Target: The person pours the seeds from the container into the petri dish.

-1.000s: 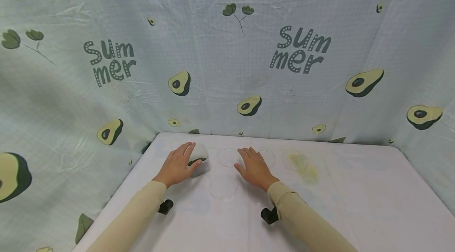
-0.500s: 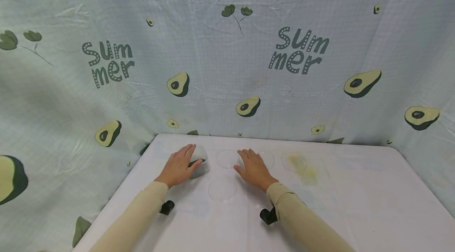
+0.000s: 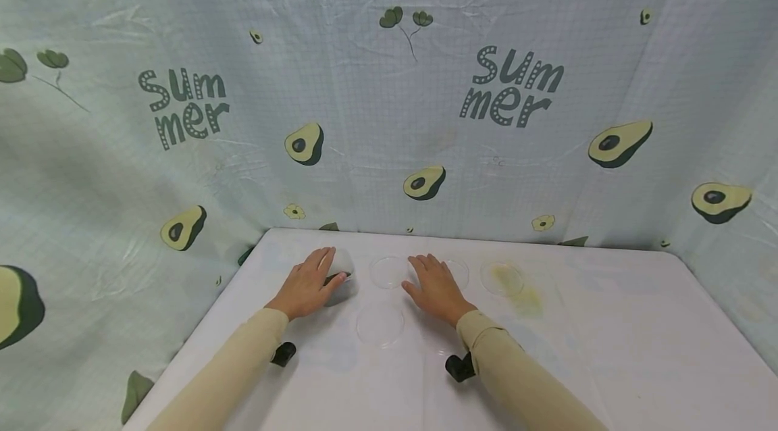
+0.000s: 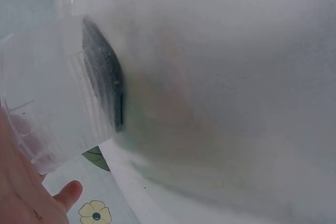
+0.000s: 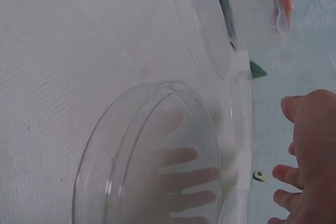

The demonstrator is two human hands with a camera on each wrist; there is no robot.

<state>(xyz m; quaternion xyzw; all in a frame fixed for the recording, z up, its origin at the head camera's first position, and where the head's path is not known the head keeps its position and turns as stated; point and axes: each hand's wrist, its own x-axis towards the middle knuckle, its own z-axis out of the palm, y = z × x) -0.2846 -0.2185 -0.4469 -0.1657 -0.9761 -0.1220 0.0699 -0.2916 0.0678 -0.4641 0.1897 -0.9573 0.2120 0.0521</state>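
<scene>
My left hand (image 3: 302, 286) is beside and partly over a clear plastic cup (image 3: 342, 261), its fingers extended. Dark material (image 4: 105, 74) lies in the bottom of that cup, as the left wrist view shows. Whether the fingers touch the cup wall I cannot tell. My right hand (image 3: 435, 289) hovers palm down with fingers spread, holding nothing. Below and around it are clear shallow round dishes, among them one dish (image 3: 389, 271) between the hands and a nearer dish (image 3: 380, 324). In the right wrist view, a large dish (image 5: 92, 182) mirrors the fingers of that hand.
Another clear dish (image 3: 503, 278) lies right of my right hand, by a yellowish patch (image 3: 525, 296) on the white table (image 3: 638, 336). One more dish edge (image 3: 446, 351) shows under the right wrist. A curtain (image 3: 365, 80) printed with avocados stands behind the table.
The view has shifted very slightly. Both hands, the cup and the dishes stay practically where they were.
</scene>
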